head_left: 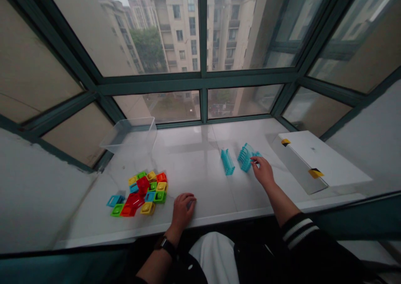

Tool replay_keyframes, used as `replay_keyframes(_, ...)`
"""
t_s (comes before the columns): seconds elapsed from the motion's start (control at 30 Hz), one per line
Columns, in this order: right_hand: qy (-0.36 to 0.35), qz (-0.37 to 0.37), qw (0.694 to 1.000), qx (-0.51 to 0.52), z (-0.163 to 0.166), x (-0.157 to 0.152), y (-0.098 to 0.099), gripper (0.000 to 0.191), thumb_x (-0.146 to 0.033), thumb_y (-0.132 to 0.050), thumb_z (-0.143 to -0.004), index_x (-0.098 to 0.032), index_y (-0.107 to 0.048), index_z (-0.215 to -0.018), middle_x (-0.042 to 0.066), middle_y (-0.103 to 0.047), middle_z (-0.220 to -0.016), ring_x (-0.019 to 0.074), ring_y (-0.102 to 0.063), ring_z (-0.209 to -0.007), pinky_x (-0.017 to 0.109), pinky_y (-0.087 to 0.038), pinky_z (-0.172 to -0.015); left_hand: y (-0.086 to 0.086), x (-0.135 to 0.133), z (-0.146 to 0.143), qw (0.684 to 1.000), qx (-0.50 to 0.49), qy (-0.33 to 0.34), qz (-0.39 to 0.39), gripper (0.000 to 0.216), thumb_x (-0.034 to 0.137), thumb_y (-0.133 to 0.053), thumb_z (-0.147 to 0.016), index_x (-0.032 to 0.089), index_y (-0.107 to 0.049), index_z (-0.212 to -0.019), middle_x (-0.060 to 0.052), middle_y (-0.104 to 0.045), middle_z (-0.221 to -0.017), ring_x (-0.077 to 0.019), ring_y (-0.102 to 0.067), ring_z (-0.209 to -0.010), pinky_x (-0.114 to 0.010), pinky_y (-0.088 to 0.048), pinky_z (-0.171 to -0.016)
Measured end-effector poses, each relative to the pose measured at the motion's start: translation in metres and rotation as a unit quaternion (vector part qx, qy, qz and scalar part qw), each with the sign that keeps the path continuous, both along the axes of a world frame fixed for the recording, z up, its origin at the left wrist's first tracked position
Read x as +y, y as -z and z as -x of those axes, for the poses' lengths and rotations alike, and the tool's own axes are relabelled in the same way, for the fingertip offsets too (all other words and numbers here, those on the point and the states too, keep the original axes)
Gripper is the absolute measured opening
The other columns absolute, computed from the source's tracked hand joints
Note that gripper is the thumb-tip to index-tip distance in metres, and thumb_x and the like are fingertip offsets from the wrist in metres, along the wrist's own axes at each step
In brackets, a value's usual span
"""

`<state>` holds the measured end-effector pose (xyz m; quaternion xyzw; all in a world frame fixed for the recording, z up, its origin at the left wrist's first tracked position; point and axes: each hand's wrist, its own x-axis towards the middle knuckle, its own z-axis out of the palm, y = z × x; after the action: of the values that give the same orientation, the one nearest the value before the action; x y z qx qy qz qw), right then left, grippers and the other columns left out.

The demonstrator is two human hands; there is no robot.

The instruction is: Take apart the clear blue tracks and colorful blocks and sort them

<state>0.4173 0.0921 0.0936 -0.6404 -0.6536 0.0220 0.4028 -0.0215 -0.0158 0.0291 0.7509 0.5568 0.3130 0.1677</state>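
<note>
My right hand reaches forward on the white windowsill, its fingertips pinched on a fanned stack of turquoise square tiles. A second, tighter stack of turquoise tiles stands just left of it, untouched. My left hand rests near the sill's front edge with its fingers curled under, and nothing shows in it. To its left lies a flat cluster of coloured square tiles, red, yellow, green, orange and blue.
A clear plastic bin stands at the back left of the sill. A white box with yellow tape tabs lies at the right. Green-framed windows close off the back and both sides.
</note>
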Motion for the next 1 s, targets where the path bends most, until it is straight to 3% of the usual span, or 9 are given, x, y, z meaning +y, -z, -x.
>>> replay_keyframes(1.0,-0.009,0.003,0.999,-0.040,-0.011,0.000,0.017,0.027,-0.031,-0.055,-0.094,-0.023,-0.074,-0.111,0.010,-0.072,-0.104,0.0262,-0.065,-0.090,0.044,-0.053,-0.090,0.007,0.000,0.001,1.000,0.002,-0.002,-0.007,0.018,0.029,-0.060,-0.096,0.028,-0.078,-0.098,-0.007,-0.076,-0.112,-0.0259,-0.068,-0.110,-0.047,-0.050,-0.101)
